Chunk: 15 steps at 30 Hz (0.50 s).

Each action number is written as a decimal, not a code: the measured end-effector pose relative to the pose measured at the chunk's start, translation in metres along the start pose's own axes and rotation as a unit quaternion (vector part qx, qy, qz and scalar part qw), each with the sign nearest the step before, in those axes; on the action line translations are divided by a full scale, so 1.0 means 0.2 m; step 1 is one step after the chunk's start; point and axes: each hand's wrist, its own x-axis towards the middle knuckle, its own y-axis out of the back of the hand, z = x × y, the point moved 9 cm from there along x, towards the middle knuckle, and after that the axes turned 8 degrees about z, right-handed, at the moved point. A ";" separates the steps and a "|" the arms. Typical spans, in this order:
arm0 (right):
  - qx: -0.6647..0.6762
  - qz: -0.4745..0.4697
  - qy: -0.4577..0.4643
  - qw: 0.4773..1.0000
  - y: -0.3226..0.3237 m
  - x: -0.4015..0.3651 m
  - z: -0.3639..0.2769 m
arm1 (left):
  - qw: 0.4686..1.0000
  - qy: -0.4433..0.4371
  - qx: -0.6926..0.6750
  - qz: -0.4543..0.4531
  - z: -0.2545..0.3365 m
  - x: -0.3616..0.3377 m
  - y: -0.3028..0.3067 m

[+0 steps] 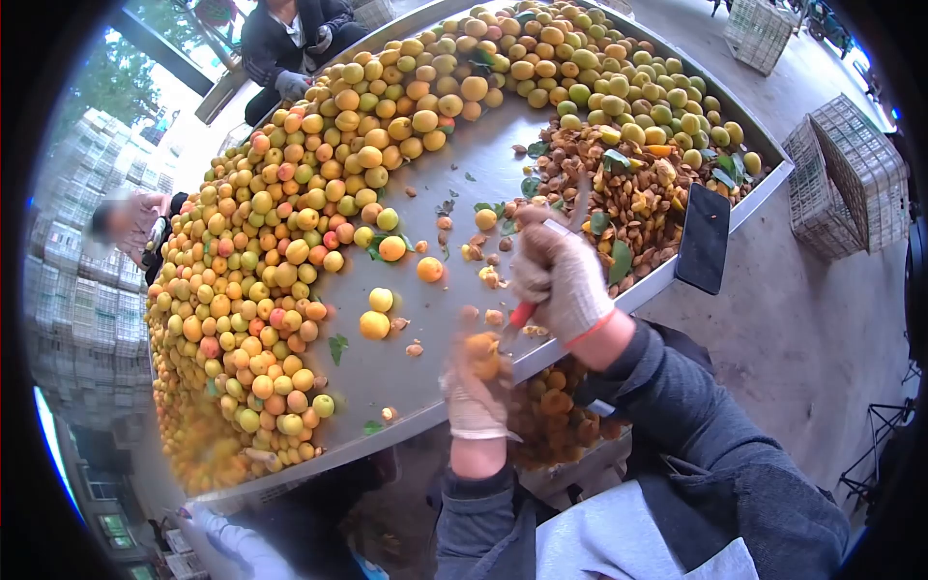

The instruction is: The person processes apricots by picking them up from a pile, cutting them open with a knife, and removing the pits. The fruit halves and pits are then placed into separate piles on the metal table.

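My left hand [476, 401], in a pale glove blurred by motion, is closed around an orange apricot [480, 356] at the near edge of the metal table [406, 372]. Just up and to the right, my right hand [568, 280], also gloved, is closed on a red-handled tool [522, 314]. The tool's red part points down toward the apricot; its exact kind is blurred. Beyond my right hand lies a heap of brown pits [638, 198] mixed with green leaves. Below the table edge, a container holds halved apricots [556, 411], partly hidden by my arms.
A big pile of apricots [290, 251] covers the table's left and far sides. A black phone [703, 239] lies on the right rim. Plastic crates [851, 179] stand on the floor at right. Other people [290, 48] are at the far and left edges.
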 end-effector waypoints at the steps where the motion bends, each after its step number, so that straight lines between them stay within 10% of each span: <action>1: -0.029 -0.066 0.039 0.997 -0.02 -0.01 -0.07 | 1.000 -0.001 -0.002 0.001 0.02 0.00 0.01; 3: -0.310 -0.060 0.059 0.947 -0.07 -0.10 -0.09 | 0.992 -0.101 -0.072 -0.035 0.14 0.00 0.00; 7: -0.616 -0.243 0.326 0.674 -0.19 -0.26 0.12 | 0.987 -0.135 -0.083 -0.033 0.16 0.00 -0.03; 12: -0.695 -0.116 0.339 0.623 -0.17 -0.13 0.03 | 0.989 -0.128 -0.058 -0.055 0.20 0.00 0.03; 15: -0.629 -0.238 0.260 0.693 -0.16 -0.19 0.10 | 0.985 -0.109 -0.118 -0.067 0.20 0.02 0.05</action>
